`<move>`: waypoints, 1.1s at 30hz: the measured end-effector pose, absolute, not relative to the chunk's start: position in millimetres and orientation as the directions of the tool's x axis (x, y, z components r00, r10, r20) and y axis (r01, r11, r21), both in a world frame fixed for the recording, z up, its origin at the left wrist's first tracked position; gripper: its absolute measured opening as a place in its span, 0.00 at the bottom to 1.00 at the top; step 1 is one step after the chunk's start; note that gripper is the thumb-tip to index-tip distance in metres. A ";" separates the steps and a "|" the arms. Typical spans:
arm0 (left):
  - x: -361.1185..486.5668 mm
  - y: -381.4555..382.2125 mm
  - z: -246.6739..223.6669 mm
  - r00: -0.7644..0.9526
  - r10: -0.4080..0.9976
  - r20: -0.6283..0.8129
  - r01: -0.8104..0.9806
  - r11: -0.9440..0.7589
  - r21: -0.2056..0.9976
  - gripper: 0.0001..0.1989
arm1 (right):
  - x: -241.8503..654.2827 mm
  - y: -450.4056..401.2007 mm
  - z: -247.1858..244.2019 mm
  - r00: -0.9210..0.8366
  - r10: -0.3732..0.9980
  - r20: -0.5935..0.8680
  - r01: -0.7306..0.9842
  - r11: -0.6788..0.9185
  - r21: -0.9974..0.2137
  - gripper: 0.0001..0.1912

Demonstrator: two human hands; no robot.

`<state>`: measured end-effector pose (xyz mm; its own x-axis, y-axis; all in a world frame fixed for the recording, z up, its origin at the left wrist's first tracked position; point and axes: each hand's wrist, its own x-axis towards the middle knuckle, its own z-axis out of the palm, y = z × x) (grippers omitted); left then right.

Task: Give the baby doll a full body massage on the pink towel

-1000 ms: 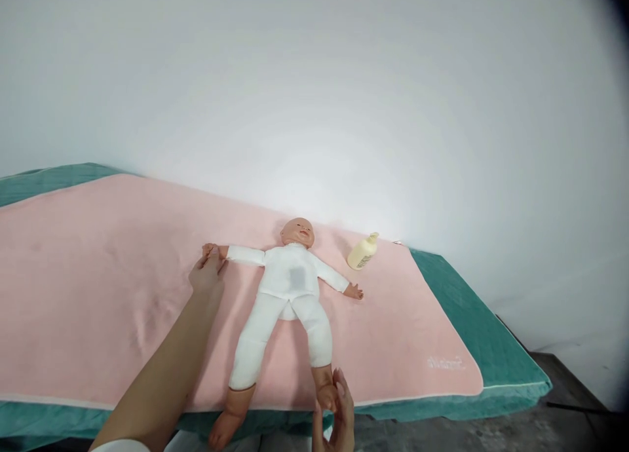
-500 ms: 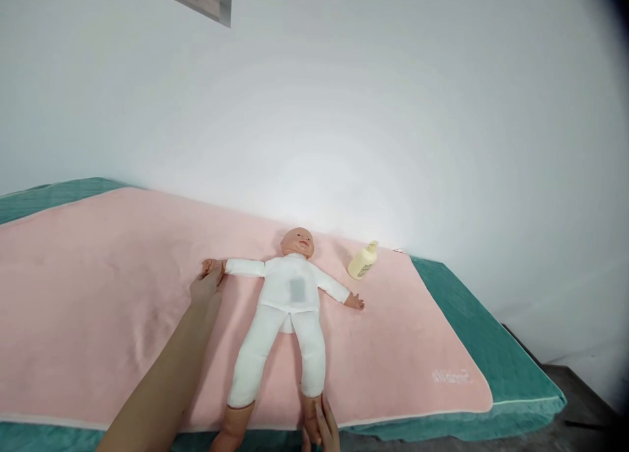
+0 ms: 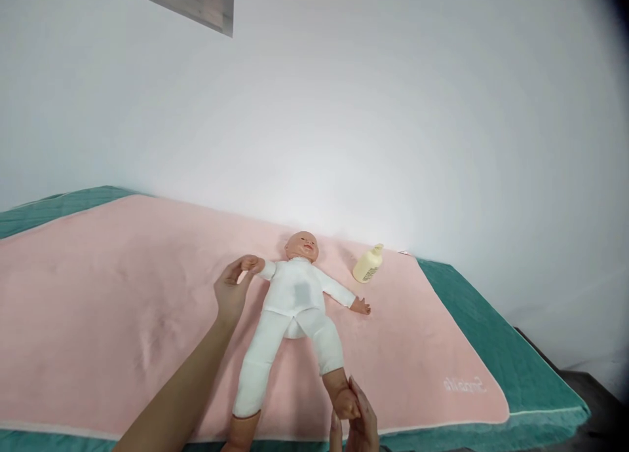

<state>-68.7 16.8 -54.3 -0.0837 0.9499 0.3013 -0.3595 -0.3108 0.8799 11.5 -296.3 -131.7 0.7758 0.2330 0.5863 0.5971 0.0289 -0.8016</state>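
Note:
A baby doll (image 3: 295,295) with a white cloth body lies on its back on a pink blanket (image 3: 442,347), head toward the wall. My left hand (image 3: 233,285) grips the doll's hand on the left side, and that arm is bent up toward the body. Down at the front, my right hand (image 3: 358,419) is closed around the doll's foot on the right side, with that leg lifted and turned outward. The doll's other arm lies stretched out on the blanket. Its other leg reaches past the blanket's front edge.
A pale yellow pump bottle (image 3: 367,265) stands on the blanket to the right of the doll's head. Beneath the blanket is a green padded surface (image 3: 491,321). Behind it rises a white wall (image 3: 344,111), with a reflective panel (image 3: 196,3) at upper left.
My left hand has moved right, bringing the doll's hand in toward its body. My right hand has raised the doll's foot and carried it up and to the right. The view has shifted slightly.

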 end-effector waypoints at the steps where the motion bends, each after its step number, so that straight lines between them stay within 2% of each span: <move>1: -67.2 10.8 -55.3 -0.021 0.933 0.359 -0.300 -0.349 0.888 0.14 | 12.1 -290.4 -129.3 0.765 0.233 0.600 0.606 0.055 -0.794 0.20; 4: -62.7 -0.6 -61.1 0.158 0.820 0.551 -0.166 -0.528 0.833 0.13 | 17.4 -273.9 -118.3 0.704 0.258 0.661 0.653 0.129 -0.746 0.19; 8: -57.7 0.0 -65.5 0.329 0.553 0.765 -0.141 -0.773 0.619 0.11 | 32.7 -258.4 -100.0 0.607 0.325 0.725 0.723 0.154 -0.674 0.21; 13: -57.3 6.1 -62.0 0.441 0.248 0.862 -0.138 -0.931 0.338 0.11 | 47.7 -241.5 -87.2 0.574 0.408 0.709 0.714 0.173 -0.678 0.23; 16: -58.5 7.5 -61.2 0.497 0.157 0.853 -0.138 -0.957 0.256 0.12 | 51.3 -229.4 -86.0 0.588 0.436 0.681 0.676 0.196 -0.710 0.23; 22: -59.3 8.3 -62.4 0.520 0.130 0.844 -0.154 -0.958 0.242 0.11 | 55.5 -212.3 -89.9 0.674 0.464 0.575 0.562 0.183 -0.806 0.23; 27: -58.8 7.9 -64.0 0.513 0.178 0.840 -0.154 -0.943 0.294 0.12 | 58.1 -213.1 -92.5 0.699 0.472 0.537 0.517 0.186 -0.836 0.24; 30: -59.4 6.3 -65.0 0.468 0.263 0.843 -0.155 -0.915 0.372 0.12 | 58.6 -220.0 -91.2 0.695 0.470 0.544 0.537 0.164 -0.828 0.24; 33: -62.0 3.3 -63.0 0.399 0.431 0.809 -0.130 -0.847 0.515 0.10 | 55.8 -231.1 -89.1 0.689 0.445 0.572 0.572 0.151 -0.806 0.24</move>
